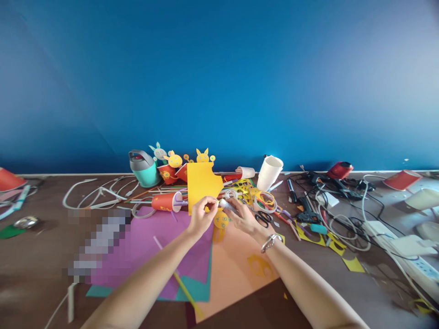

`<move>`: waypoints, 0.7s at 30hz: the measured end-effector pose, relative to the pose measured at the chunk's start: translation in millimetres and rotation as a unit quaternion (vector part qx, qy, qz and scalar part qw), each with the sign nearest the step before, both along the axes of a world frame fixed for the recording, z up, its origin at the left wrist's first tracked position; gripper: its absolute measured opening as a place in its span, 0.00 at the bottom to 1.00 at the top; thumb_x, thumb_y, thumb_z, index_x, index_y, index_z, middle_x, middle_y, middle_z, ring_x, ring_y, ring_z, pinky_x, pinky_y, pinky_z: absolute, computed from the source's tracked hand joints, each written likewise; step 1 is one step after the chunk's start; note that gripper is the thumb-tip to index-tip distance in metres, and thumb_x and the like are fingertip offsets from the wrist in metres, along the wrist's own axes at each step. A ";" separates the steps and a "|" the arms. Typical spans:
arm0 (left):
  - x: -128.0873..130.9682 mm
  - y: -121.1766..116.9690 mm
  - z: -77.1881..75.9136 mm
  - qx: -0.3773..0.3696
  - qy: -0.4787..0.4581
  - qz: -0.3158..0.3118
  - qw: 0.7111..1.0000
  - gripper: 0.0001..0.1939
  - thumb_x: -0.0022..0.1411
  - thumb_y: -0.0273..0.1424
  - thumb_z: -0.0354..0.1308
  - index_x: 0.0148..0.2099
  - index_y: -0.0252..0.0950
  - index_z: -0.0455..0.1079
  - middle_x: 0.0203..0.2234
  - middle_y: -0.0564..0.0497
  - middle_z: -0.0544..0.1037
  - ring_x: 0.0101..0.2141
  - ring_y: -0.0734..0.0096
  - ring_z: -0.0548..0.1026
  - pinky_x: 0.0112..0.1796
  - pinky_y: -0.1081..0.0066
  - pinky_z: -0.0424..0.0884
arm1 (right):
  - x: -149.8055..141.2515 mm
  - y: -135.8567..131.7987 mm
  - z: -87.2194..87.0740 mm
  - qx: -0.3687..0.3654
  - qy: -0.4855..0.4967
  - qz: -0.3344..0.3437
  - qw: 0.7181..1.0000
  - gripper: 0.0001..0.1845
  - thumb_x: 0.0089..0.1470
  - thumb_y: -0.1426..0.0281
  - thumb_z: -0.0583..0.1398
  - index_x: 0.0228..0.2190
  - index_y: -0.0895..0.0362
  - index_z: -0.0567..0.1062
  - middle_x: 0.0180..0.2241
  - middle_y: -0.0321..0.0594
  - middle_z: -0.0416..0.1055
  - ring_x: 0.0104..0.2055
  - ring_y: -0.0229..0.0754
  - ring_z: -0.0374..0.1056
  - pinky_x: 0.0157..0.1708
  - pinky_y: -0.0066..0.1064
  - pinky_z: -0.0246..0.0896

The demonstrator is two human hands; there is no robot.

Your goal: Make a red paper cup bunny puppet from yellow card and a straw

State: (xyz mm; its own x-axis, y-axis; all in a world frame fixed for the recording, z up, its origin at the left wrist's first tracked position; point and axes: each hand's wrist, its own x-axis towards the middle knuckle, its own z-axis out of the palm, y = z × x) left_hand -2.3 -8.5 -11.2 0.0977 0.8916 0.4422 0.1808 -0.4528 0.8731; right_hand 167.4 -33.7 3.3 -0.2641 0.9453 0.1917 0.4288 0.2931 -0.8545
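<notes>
My left hand (pixel 202 214) pinches the lower edge of a yellow paper sheet (pixel 202 185) and holds it upright above the table. My right hand (pixel 242 217), with a bracelet on the wrist, is closed on a small grey tube-like tool (pixel 227 204) whose tip meets the sheet's lower right edge. Below the hands lie a yellow cut-out piece (pixel 221 219) and stacked purple (pixel 151 246), orange (pixel 233 265) and teal paper sheets.
Red paper cups with yellow animal cut-outs (pixel 171 169), a teal-and-grey jug (pixel 144 168), a white cup (pixel 270 172), scissors (pixel 263 218), a glue gun (pixel 305 208), cables, a power strip (pixel 411 256) and paper scraps crowd the brown table. A blue wall stands behind.
</notes>
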 end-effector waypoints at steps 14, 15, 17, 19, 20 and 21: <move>0.1 0.9 1.2 -0.055 -0.033 -0.031 0.997 0.06 0.55 0.33 0.57 0.30 0.35 0.68 0.28 0.49 0.76 0.31 0.70 0.74 0.35 0.72 0.69 | 0.5 1.7 -4.4 0.080 -0.050 -0.028 0.995 0.09 0.55 0.69 0.55 0.39 0.56 0.69 0.32 0.39 0.71 0.32 0.39 0.66 0.33 0.28 0.58; 0.3 1.1 1.4 -0.065 -0.039 -0.031 0.997 0.07 0.55 0.34 0.58 0.30 0.35 0.68 0.28 0.49 0.76 0.31 0.70 0.74 0.34 0.72 0.69 | 0.3 1.6 -4.3 0.090 -0.062 -0.031 0.994 0.09 0.55 0.69 0.55 0.39 0.56 0.69 0.32 0.39 0.71 0.32 0.40 0.66 0.34 0.29 0.58; 0.8 1.2 2.1 -0.089 -0.055 -0.033 0.994 0.08 0.54 0.35 0.59 0.29 0.35 0.68 0.27 0.50 0.75 0.30 0.71 0.73 0.32 0.72 0.69 | 0.0 1.5 -4.5 0.113 -0.089 -0.041 0.989 0.09 0.54 0.70 0.55 0.38 0.56 0.69 0.33 0.40 0.72 0.33 0.41 0.67 0.36 0.31 0.58; 1.5 1.3 2.9 -0.116 -0.076 -0.039 0.990 0.09 0.52 0.35 0.60 0.29 0.34 0.68 0.25 0.50 0.74 0.27 0.72 0.72 0.30 0.73 0.68 | -0.4 1.6 -5.0 0.139 -0.113 -0.051 0.983 0.08 0.53 0.70 0.55 0.38 0.56 0.69 0.33 0.40 0.72 0.34 0.42 0.67 0.38 0.33 0.58; 1.9 1.3 3.3 -0.130 -0.088 -0.042 0.987 0.09 0.52 0.36 0.60 0.28 0.34 0.67 0.25 0.51 0.74 0.27 0.73 0.71 0.29 0.74 0.67 | -0.6 1.7 -5.4 0.150 -0.123 -0.055 0.979 0.09 0.53 0.71 0.56 0.38 0.56 0.69 0.34 0.41 0.72 0.34 0.43 0.67 0.39 0.33 0.57; 2.4 1.3 3.7 -0.142 -0.101 -0.045 0.984 0.10 0.51 0.36 0.61 0.28 0.34 0.67 0.24 0.52 0.73 0.26 0.74 0.71 0.29 0.74 0.66 | -0.7 1.7 -5.8 0.160 -0.132 -0.058 0.976 0.09 0.53 0.71 0.56 0.38 0.56 0.69 0.34 0.41 0.73 0.35 0.44 0.67 0.40 0.34 0.57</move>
State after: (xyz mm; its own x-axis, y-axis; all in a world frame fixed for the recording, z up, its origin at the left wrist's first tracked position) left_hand 0.1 -7.2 -7.6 0.1172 0.9739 0.1945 -0.0393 -0.1912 0.9808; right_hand 166.7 -31.9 -2.5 -0.2388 0.8748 0.4216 0.6686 0.4630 -0.5820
